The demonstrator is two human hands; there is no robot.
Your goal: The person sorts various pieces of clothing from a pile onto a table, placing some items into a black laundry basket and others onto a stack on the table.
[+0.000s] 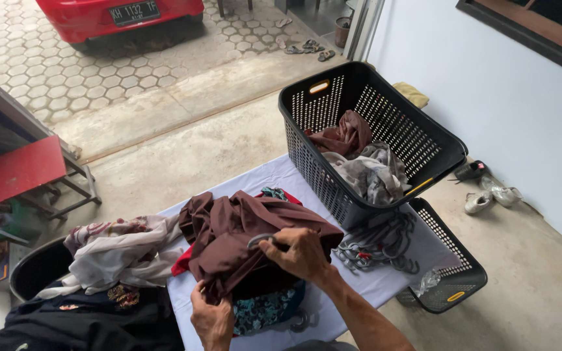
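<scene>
Holding a soft, crumpled dark brown cloth [242, 237] on the table [385, 279] w/ a white cover, both hands grip tight. Right hand [300, 253] is curled shut on a grey metal hanger hook [261, 239] & the cloth. Left hand [213, 318] pinches the cloth's lower edge. A black plastic basket w/ holes [365, 136] sits just beside, w/ a pile of grey hangers [378, 240] near it.

A licence plate [134, 11] sits at the top edge on the rear of a red car [118, 16]: a flat black rectangle with pale characters (partly cut by the frame). No packages, other signs or screens are in view.
</scene>
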